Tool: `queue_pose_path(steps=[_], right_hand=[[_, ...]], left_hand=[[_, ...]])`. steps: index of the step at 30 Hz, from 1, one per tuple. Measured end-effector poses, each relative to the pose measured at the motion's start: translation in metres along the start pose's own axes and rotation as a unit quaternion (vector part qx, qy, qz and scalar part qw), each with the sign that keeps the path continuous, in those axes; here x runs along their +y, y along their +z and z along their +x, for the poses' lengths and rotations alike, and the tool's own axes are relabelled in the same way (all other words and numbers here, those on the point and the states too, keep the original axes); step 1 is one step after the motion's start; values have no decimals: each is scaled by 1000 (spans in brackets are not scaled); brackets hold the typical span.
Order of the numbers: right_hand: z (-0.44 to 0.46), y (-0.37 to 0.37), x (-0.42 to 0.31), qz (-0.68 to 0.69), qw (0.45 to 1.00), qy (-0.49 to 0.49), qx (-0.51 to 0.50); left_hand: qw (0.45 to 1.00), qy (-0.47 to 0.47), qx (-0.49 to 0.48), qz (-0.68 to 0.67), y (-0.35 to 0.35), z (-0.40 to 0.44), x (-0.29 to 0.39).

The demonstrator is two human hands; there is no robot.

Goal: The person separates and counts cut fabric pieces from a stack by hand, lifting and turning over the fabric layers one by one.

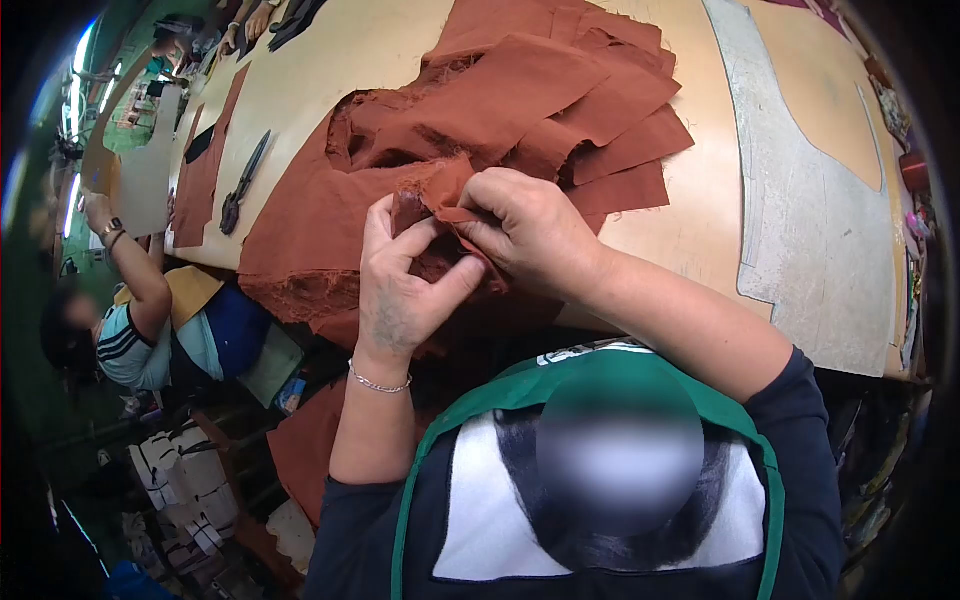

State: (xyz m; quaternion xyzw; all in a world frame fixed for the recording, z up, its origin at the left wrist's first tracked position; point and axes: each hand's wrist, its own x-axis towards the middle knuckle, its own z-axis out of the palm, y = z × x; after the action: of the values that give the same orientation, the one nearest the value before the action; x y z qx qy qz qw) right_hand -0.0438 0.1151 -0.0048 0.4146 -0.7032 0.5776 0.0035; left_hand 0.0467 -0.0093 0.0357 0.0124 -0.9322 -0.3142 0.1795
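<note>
A heap of rust-brown fabric pieces [520, 110] with frayed edges covers the middle of the table and hangs over its near edge. My left hand [405, 285], with a chain bracelet at the wrist, holds a bunched edge of this fabric between thumb and fingers. Close against it, my right hand [525, 225] pinches the same gathered fabric, its fingers curled inward. The cloth between the hands is folded, and part of it is hidden by my fingers.
Scissors [245, 185] lie on the table [290, 90] to the left, near a rust strip [205, 165]. A large grey pattern sheet [800, 200] lies at the right. At the left, a person [150, 320] holds up a pale sheet; another person's hands [248, 22] show at the far edge.
</note>
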Motion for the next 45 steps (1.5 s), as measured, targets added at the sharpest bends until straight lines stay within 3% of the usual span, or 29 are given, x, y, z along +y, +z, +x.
queue_pose_path(steps=[3, 9, 12, 14, 17, 23, 25, 27, 29, 30, 35, 37, 39, 41, 42, 43, 44, 45], right_hand=[[4, -2, -5, 4, 1000, -1, -19], [12, -5, -12, -37, 997, -71, -11], [20, -15, -7, -86, 994, -69, -14], [26, -29, -2, -88, 994, -64, 20], [26, -39, 14, -91, 995, 9, 51], [25, -19, 10, -79, 996, 9, 49], [18, -37, 15, -66, 990, 108, 58], [3, -49, 22, -92, 985, 117, 87], [-14, -65, 27, -83, 979, 165, 90], [-21, -72, 29, -79, 975, 188, 90], [-47, -79, 36, -84, 971, 217, 59], [-41, -82, 34, -93, 969, 225, 42], [-20, -89, 31, -132, 975, 165, 66], [15, -100, 26, -131, 976, 155, 84], [32, -106, 36, -158, 980, 72, 97], [50, -106, 38, -136, 977, 119, 112], [64, -107, 35, -215, 964, 114, 108], [75, -106, 30, -292, 945, 106, 104]], left_hand=[[998, 22, 4, 56, -4, 1, 9], [997, 7, 71, 42, -13, -4, 1], [973, 68, 114, 187, -39, -3, -3], [949, 52, 119, 286, -69, -3, -12], [913, 35, 163, 374, -134, -2, -43], [873, 59, 187, 447, -205, 41, -81], [836, 46, 203, 507, -237, 55, -107], [799, 71, 216, 557, -267, 60, -144], [780, 14, 208, 590, -293, 61, -174], [770, -17, 203, 605, -301, 61, -185], [734, 0, 193, 652, -306, 85, -206], [770, 39, 202, 604, -312, 94, -205], [839, -69, 121, 526, -325, 96, -178], [908, -225, 65, 348, -348, 90, -151], [959, -250, 67, 114, -344, 81, -128], [974, -221, 49, 18, -333, 70, -97], [966, -228, 94, -72, -305, 58, -65], [964, -216, 75, -134, -280, 45, -46]])
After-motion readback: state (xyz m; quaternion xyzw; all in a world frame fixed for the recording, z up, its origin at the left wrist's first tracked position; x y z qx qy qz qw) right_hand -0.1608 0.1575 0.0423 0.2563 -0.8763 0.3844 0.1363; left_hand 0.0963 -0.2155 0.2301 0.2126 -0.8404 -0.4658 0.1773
